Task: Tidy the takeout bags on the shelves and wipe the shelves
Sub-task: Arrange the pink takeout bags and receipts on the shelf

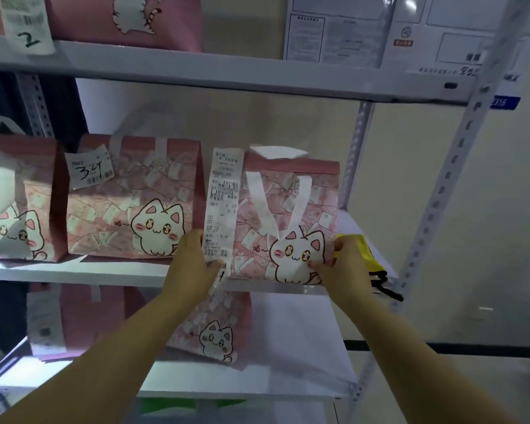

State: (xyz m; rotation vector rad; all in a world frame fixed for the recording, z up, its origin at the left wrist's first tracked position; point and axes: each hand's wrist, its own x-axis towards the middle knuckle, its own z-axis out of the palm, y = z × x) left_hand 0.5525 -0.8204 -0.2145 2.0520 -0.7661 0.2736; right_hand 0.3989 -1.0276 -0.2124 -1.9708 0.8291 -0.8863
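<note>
A pink takeout bag (pixel 291 209) with a cartoon cat, white handles and a long receipt (pixel 222 203) stands at the right of the middle shelf (pixel 74 272). My left hand (pixel 192 264) grips its lower left corner, over the receipt's bottom end. My right hand (pixel 341 264) grips its lower right corner and also holds a yellow cloth (pixel 364 255) against that side. Two more pink cat bags stand to the left: one (pixel 135 197) tagged "34", and another (pixel 16 200) at the frame's edge.
The white metal rack has perforated uprights (pixel 450 166). Another pink bag (pixel 126 16) sits on the top shelf beside a tag marked "2" (pixel 28 22). A further cat bag (pixel 214 328) lies on the lower shelf. A white notice board (pixel 380 29) hangs on the wall behind.
</note>
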